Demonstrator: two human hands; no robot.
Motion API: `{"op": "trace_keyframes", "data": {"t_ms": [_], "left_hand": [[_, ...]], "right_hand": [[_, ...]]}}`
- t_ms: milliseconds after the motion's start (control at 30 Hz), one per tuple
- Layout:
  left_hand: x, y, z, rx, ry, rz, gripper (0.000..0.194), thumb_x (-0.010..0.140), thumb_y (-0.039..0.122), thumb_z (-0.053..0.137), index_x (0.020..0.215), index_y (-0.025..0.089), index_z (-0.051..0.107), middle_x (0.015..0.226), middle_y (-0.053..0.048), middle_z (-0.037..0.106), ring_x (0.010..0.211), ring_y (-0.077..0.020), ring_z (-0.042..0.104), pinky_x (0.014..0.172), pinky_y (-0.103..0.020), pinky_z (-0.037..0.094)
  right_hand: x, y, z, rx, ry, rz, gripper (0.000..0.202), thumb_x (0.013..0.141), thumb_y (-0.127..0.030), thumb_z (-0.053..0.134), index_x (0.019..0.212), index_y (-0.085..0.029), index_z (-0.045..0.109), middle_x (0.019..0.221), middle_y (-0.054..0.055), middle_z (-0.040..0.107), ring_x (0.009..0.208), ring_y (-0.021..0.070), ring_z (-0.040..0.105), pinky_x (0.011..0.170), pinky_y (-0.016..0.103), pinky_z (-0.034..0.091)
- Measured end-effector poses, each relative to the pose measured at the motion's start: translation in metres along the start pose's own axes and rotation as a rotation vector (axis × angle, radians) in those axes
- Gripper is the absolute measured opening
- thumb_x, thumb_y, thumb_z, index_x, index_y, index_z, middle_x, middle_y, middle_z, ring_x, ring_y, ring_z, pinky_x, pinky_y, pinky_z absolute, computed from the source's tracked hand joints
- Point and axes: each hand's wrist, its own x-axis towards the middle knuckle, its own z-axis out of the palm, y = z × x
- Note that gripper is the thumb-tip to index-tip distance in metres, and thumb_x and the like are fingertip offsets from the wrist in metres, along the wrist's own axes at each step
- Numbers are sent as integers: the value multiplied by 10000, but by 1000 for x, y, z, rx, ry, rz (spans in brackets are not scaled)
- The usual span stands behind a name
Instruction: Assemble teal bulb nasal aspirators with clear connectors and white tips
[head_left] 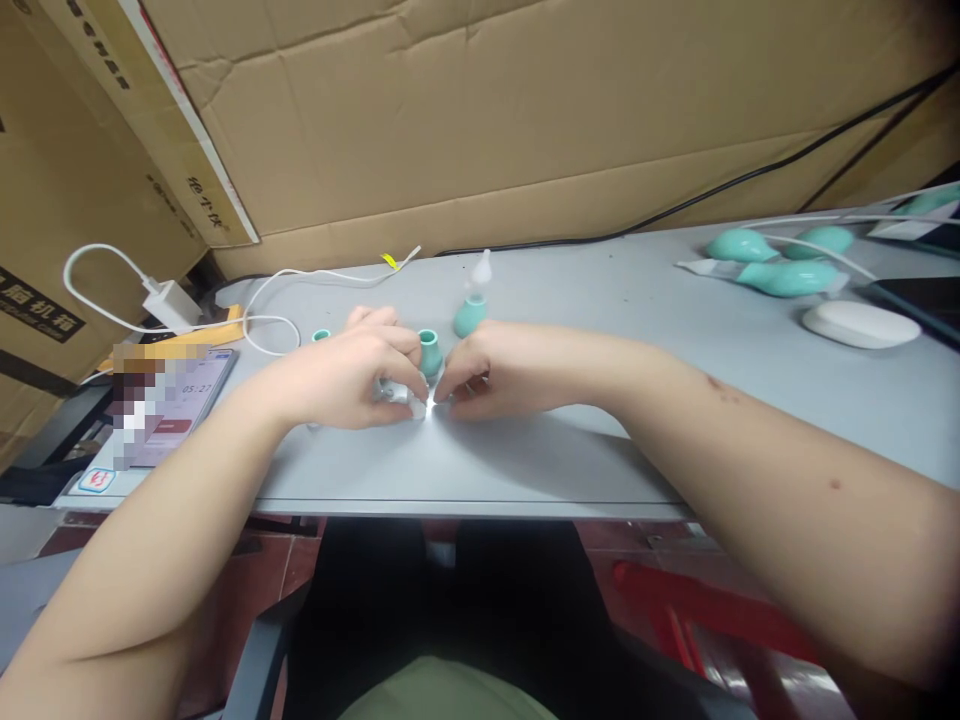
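Near the front of the grey table (525, 460), my left hand (375, 370) is closed round a small clear piece (395, 392). Close by on the right, my right hand (476, 375) is pinched, its fingertips at a bright spot of light between the hands; what it holds is too small to tell. Just behind my fingers stands an open-topped teal bulb (430, 352). Another teal bulb (471, 315) stands behind my right hand, with a clear pointed tip (481, 271) at its top. A third teal rim (321, 335) shows behind my left wrist.
At the left lie a phone (196, 405), a white charger (172, 303) with its cable, and a yellow-orange bar (169, 350). Several teal bulbs (791, 277) and a white oval object (861, 325) are at the right. Cardboard (450, 130) lines the back.
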Motion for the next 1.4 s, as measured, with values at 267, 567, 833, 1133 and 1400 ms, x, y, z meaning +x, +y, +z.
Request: {"op": "trace_keyframes", "data": {"t_ms": [267,567,833,1133,1400], "left_hand": [[0,2,-5,-140,29,-3,168,1020,220,789,993,311,928,884,-25,786,987,-227,674,1015,-435,517],[1,-7,-7,-489,414,-213,135,917,327,913,909,200,867,784,-45,827,664,-142,717,594,-253,559],[3,-16,-5,-546,571,-346,199,829,326,964,855,186,825,735,-46,824,573,-150,739,467,-217,538],[11,-9,4,-581,550,-325,204,763,277,991,794,169,821,728,-42,815,627,-134,748,555,-205,580],[8,-20,11,-342,628,-92,264,896,252,934,1159,227,946,821,-32,862,726,-142,772,718,-251,614]], "right_hand": [[2,0,2,-17,-38,-72,262,896,-50,659,864,-210,864,782,-27,782,638,118,571,595,288,369],[-4,2,-10,161,73,-19,138,836,-106,723,815,-221,797,702,-45,701,629,124,589,599,281,422],[-1,7,-8,465,443,-124,85,887,-265,863,883,-195,814,799,27,798,744,171,711,698,319,577],[8,10,-1,612,516,-215,211,879,-328,970,880,-180,820,804,26,803,708,148,703,659,293,569],[10,12,-1,724,539,-205,196,837,-296,1010,880,-195,848,807,22,821,705,147,730,668,287,629]]}}
